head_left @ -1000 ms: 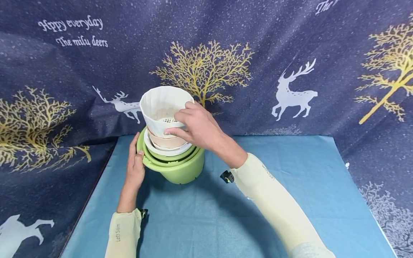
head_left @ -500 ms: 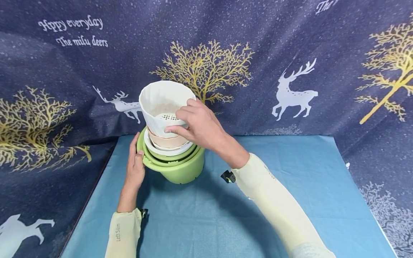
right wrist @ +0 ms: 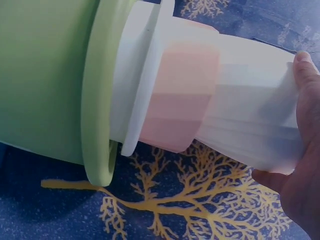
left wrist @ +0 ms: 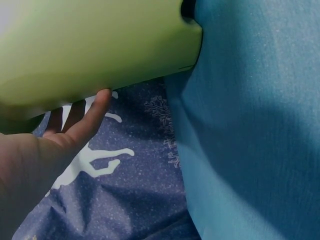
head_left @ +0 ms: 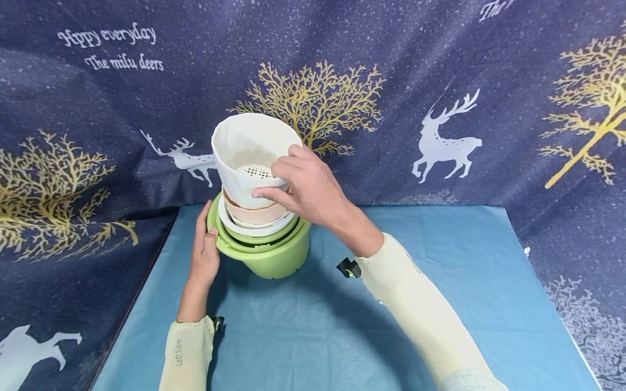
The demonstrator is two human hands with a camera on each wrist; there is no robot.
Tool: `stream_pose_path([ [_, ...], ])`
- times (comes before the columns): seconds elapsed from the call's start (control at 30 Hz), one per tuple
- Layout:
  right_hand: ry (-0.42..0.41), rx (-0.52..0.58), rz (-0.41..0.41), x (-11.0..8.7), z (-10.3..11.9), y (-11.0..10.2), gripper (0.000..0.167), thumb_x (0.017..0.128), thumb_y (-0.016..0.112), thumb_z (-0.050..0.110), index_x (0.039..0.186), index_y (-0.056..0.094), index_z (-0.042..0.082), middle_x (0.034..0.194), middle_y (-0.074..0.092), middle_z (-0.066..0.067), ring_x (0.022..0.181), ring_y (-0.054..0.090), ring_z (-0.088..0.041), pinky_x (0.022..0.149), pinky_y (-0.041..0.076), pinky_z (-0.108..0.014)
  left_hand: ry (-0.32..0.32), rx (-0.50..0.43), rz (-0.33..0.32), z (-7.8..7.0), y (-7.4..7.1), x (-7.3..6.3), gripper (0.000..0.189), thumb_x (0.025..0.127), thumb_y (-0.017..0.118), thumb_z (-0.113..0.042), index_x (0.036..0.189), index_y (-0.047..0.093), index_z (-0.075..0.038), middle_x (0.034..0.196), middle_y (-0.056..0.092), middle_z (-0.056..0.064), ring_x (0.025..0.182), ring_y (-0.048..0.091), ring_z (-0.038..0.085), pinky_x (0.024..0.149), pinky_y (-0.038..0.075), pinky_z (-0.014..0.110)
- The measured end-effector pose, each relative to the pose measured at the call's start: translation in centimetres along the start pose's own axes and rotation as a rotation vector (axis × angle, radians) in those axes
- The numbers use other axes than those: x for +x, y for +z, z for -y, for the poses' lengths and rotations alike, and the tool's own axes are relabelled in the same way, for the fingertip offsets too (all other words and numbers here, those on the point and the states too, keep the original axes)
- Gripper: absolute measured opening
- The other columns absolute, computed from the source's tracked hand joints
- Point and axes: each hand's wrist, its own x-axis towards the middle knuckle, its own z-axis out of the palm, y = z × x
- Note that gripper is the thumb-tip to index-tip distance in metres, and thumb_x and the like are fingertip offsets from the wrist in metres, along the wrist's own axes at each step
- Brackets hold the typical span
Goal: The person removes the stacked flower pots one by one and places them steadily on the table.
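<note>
A nested stack of flower pots stands on the table in the head view. Outermost is a large green flower pot (head_left: pixel 276 260), holding a smaller green pot, a white-rimmed pot (head_left: pixel 235 224) and a pale pink pot (head_left: pixel 259 215). At the top, a white faceted flower pot (head_left: pixel 235 182) with a holed bottom rises tilted from the pink one, its lower part hidden inside. My right hand (head_left: pixel 313 187) pinches the white pot's rim, thumb outside and fingers over the edge. My left hand (head_left: pixel 205 252) holds the large green pot's left side, thumb at the rim, fingers (left wrist: pixel 92 117) along the outer wall.
A blue cloth (head_left: pixel 391 326) covers the table. Behind it hangs a dark blue backdrop (head_left: pixel 342 32) with deer and gold trees, close to the stack. Pale sleeves cover both forearms, each with a small black device (head_left: pixel 349 267) at the wrist.
My right hand has drawn the white flower pot slightly up and to the right, so more of the pink pot shows. My left hand and the green pot have stayed still.
</note>
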Motion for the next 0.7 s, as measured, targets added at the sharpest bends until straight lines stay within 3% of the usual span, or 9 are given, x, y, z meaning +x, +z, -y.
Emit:
stream_pose_path([
  [0.3,-0.008,0.037,-0.052,0.2,0.1,-1.1,0.055,0.086,0.087,0.035,0.069,0.041,0.010,0.064,0.035,0.000,0.070,0.032,-0.023,0.070,0.032,-0.036,0.010,-0.005,0.001,0.0,0.0,0.0,0.067,0.103,0.030,-0.003,0.169,0.029,-0.014,0.172,0.030,0.006,0.155,0.028,0.020,0.120,0.022,0.021],
  [0.7,-0.002,0.075,-0.076,-0.1,0.2,-2.6,0.053,0.086,0.088,0.031,0.071,0.041,0.012,0.066,0.035,0.001,0.071,0.030,-0.023,0.072,0.031,-0.037,0.019,-0.002,0.011,0.1,0.0,0.0,0.065,0.104,0.029,-0.006,0.169,0.027,-0.012,0.172,0.028,0.009,0.156,0.026,0.022,0.120,0.022,0.022],
])
